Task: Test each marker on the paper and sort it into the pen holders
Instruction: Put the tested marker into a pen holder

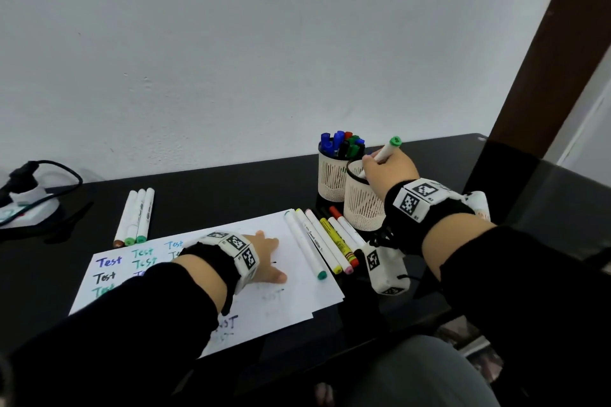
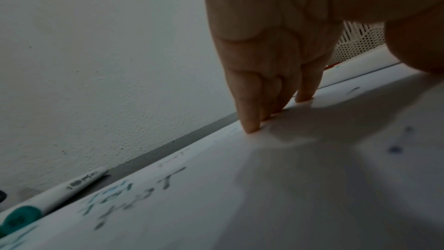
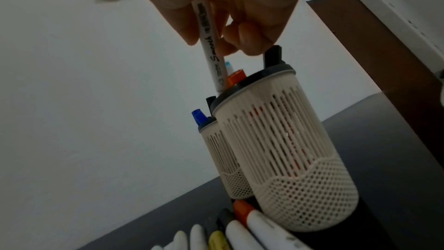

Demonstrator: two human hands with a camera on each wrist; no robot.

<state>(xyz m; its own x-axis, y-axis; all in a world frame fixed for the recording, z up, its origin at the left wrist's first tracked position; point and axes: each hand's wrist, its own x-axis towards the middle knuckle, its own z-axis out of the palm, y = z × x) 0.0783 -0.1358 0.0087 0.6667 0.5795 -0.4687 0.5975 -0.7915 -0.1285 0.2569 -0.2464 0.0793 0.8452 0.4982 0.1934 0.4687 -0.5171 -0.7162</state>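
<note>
My right hand (image 1: 388,165) pinches a white marker with a green cap (image 1: 385,150), tilted, its lower end inside the rim of the near pen holder (image 1: 362,208). In the right wrist view the marker (image 3: 211,52) enters that holder (image 3: 283,149) beside an orange-capped one. The far holder (image 1: 330,180) is full of blue, green and red markers. My left hand (image 1: 267,256) lies flat on the white paper (image 1: 297,291), fingertips (image 2: 251,124) pressing the sheet (image 2: 264,197). "Test" is written several times on the paper's left part.
Several markers (image 1: 330,241) lie in a row between the paper and the holders, seen also as markers (image 3: 240,233) in the right wrist view. Three white markers (image 1: 135,215) lie left of the paper. A power strip with a cable (image 1: 23,201) sits far left. The table (image 1: 215,188) is black.
</note>
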